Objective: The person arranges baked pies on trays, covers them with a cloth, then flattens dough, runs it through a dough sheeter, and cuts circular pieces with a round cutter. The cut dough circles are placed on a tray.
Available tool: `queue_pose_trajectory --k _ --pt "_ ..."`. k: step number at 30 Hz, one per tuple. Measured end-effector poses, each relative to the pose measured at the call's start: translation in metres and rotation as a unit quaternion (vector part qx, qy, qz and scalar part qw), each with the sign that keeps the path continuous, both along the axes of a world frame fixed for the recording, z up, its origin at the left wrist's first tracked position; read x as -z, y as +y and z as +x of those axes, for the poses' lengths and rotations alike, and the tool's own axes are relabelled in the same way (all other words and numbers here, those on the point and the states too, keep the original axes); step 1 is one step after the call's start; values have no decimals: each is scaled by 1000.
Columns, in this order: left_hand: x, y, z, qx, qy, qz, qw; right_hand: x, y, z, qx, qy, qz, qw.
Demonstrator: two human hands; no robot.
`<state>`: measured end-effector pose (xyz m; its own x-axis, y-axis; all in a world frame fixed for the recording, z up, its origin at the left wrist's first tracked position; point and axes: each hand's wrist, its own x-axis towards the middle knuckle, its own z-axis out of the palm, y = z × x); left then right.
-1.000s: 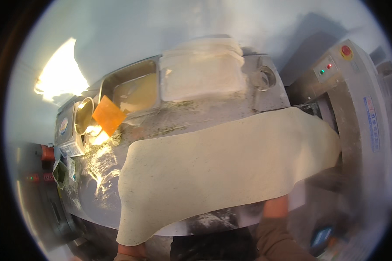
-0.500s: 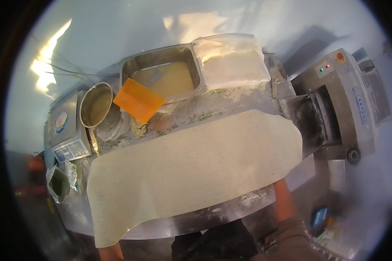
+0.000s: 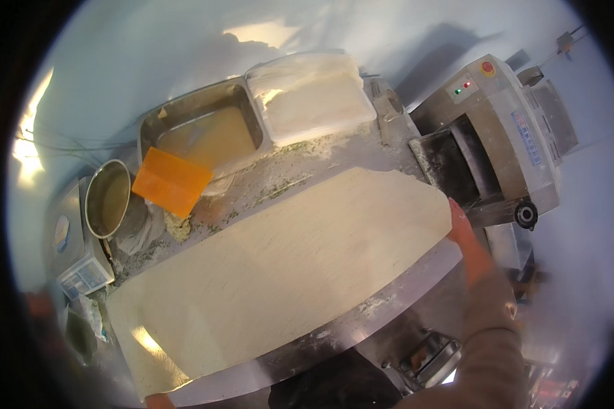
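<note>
A long, pale sheet of dough with fine dark specks lies across the metal table. At its right end my right hand is closed on the edge, with the fingertips partly hidden against the dough. My left hand shows only in part at the picture's lower edge, holding the near left corner; its fingers are hidden by the sheet. Behind the dough, an orange rectangular plastic sheet leans over a lump of crumbly dough.
Along the back stand a metal basin with pale yellow contents and a lined white tub of white powder. A metal bowl and a scale are on the left. An opened bag lies nearby. Right stands a steel machine.
My right hand has gone from the sheet's near edge up to its right end, the forearm reaching farther in. The view has turned, and the left hand stays at the near left corner.
</note>
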<state>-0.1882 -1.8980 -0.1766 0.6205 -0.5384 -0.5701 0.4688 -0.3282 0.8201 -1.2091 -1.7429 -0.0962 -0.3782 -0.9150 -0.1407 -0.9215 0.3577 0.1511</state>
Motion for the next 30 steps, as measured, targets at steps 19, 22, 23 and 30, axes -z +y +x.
queue_pose_trajectory --k 19,22,23,30 --pt "-39 -1 -23 -119 51 -46 991 -115 -250 -233 54 427 -15 902" --pt "-14 30 7 23 122 -162 979 -98 -260 -244 -122 401 -185 889" --pt "-5 36 11 -14 63 -109 992 -90 -265 -242 -100 389 -153 903" --pt "-29 44 -13 -4 -35 -78 996 -51 -275 -167 -54 351 -112 928"
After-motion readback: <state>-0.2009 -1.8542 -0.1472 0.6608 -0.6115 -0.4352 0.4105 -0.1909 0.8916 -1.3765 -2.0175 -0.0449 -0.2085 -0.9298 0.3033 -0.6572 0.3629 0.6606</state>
